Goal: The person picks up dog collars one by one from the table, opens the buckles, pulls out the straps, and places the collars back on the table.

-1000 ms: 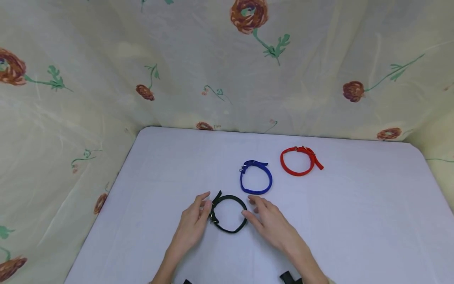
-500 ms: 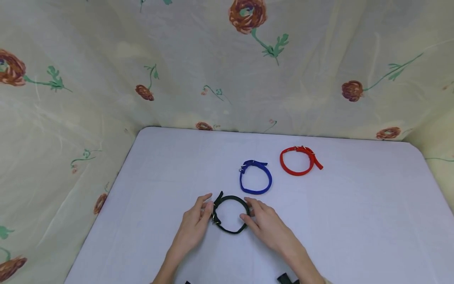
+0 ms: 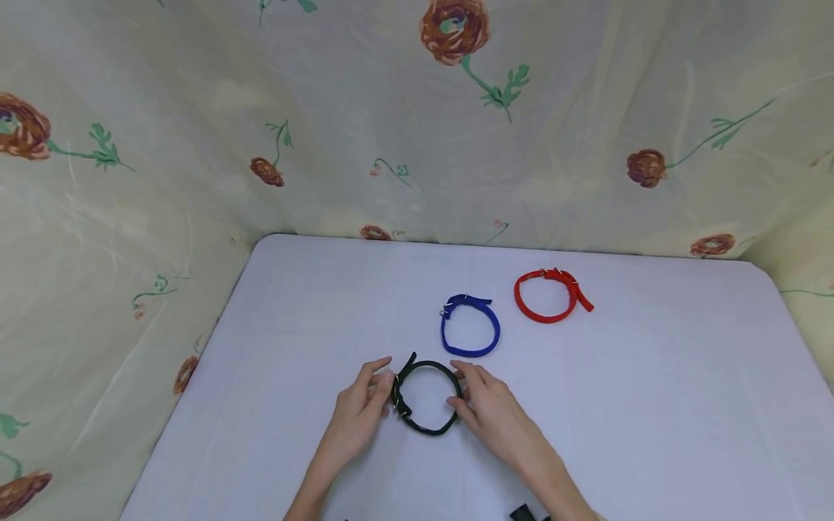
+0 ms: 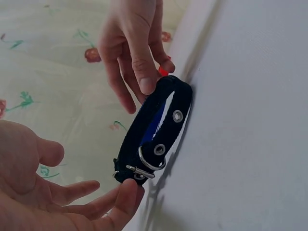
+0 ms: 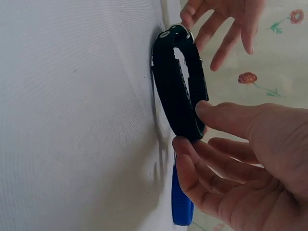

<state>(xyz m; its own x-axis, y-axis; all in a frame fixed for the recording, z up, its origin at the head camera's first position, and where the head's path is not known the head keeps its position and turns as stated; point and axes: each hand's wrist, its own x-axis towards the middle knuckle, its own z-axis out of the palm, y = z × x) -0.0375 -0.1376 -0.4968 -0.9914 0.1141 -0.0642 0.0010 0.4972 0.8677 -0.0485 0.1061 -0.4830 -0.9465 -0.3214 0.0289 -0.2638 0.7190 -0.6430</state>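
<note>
A dark, almost black pet collar, buckled into a loop, is between the hands near the front of the table. My right hand pinches its right side, the thumb inside the loop and the fingers outside, as the right wrist view shows. On the opposite side, my left hand touches the buckle end with its fingertips, fingers mostly extended and thumb apart. Metal eyelets, a ring and the buckle show in the left wrist view. The strap's free tail points away from me.
A blue collar lies just beyond the dark one, and a red collar farther back to the right. All are on a white-covered table, with a flowered curtain behind and at the sides.
The dark collar has shifted slightly right and toward me, turning a little. My right hand has closed onto its right side; my left hand has followed along. The blue and red collars stay put.
</note>
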